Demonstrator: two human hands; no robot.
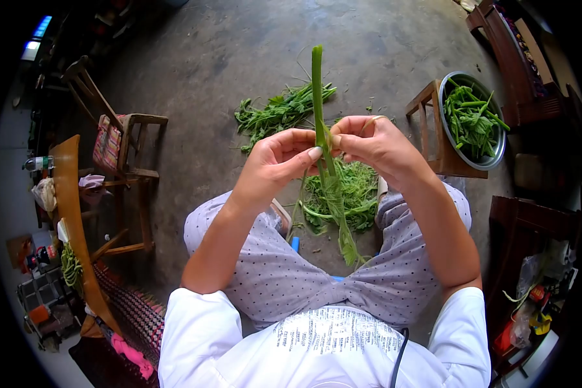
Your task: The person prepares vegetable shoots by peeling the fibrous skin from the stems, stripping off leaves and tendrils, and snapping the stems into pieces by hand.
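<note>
In the head view, a long green leafy stalk (317, 84) stands upright between my hands, its bare stem up and its leaves hanging down toward my lap. My left hand (281, 158) pinches the stem between thumb and fingers. Close by on the other side, my right hand (368, 143) has its thumb and forefinger pinched at the same joint of the stalk; a thin strand shows at its fingers. Below, between my feet, lies a heap of leafy trimmings (352, 194). Farther off on the floor rests a pile of leafy green stalks (281, 111).
At the right, a metal basin (498, 139) of green stems and leaves sits on a wooden stool (456, 161). A wooden chair (132, 136) and a wooden table edge (77, 213) are at the left. Dark wooden furniture (520, 77) lines the right side.
</note>
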